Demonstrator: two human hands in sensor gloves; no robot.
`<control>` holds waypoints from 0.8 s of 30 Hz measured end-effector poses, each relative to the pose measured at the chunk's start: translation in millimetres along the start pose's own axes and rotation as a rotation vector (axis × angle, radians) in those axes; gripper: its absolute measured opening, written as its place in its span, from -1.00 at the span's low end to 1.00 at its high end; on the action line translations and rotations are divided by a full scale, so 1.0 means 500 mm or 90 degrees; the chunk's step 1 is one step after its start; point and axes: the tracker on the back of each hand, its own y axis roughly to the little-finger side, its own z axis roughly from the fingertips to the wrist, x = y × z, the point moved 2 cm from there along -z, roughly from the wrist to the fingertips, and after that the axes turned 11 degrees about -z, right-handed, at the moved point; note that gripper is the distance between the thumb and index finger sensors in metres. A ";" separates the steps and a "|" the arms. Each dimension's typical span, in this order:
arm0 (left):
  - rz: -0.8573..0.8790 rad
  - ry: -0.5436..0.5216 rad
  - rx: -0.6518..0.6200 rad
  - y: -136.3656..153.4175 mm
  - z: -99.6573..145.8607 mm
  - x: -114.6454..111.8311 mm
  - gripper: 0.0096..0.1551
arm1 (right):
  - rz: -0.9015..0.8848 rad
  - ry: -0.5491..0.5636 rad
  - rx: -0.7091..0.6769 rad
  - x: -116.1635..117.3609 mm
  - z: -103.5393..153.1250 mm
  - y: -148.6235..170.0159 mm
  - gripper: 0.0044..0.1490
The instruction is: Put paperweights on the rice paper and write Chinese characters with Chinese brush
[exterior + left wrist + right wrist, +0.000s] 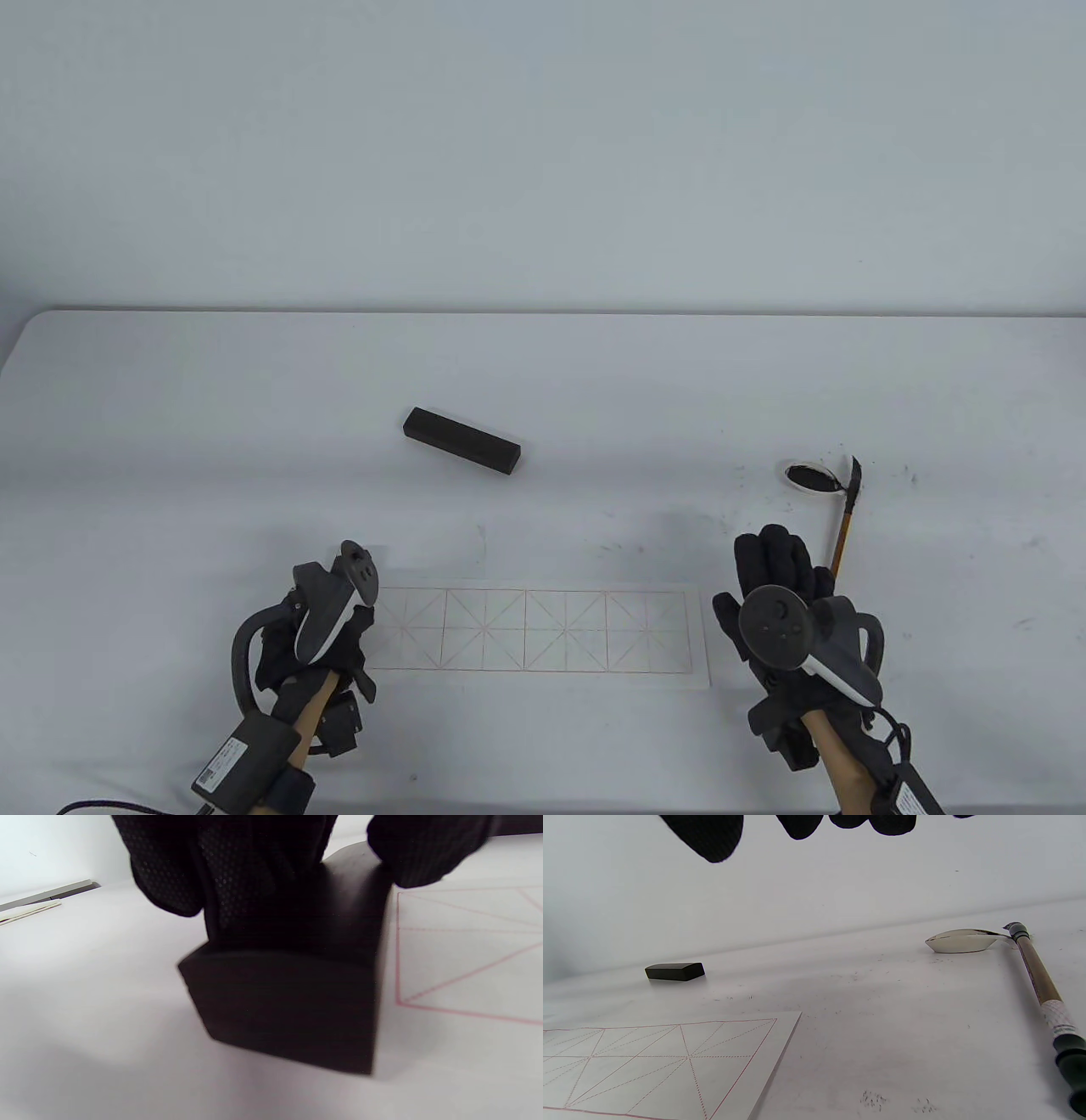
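The rice paper (543, 632) with a red grid lies near the table's front edge. My left hand (348, 632) grips a black paperweight (292, 993) from above at the paper's left end (466, 955); the table view hides this block under the hand. A second black paperweight (462, 440) lies farther back on the table, also seen as the block (675, 971). My right hand (751, 577) hovers empty beside the paper's right end, fingers (712, 836) spread. The brush (844, 526) lies just right of it, its dark tip resting on the ink dish (810, 475).
The white table (170, 424) ends at a back edge against a pale wall. Small ink specks dot the surface around the dish and near the paper's right end (780, 1043). Cables trail from both wrists at the front edge.
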 end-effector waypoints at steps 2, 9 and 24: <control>-0.002 0.000 0.000 0.000 0.002 0.000 -0.11 | 0.001 -0.002 0.000 0.001 0.000 -0.001 -0.08; 0.006 0.001 0.003 0.000 0.005 -0.004 -0.11 | 0.003 -0.005 -0.002 0.002 0.000 -0.002 -0.08; 0.002 0.014 0.007 0.000 0.008 -0.006 -0.10 | 0.003 -0.015 -0.004 0.005 -0.001 -0.006 -0.08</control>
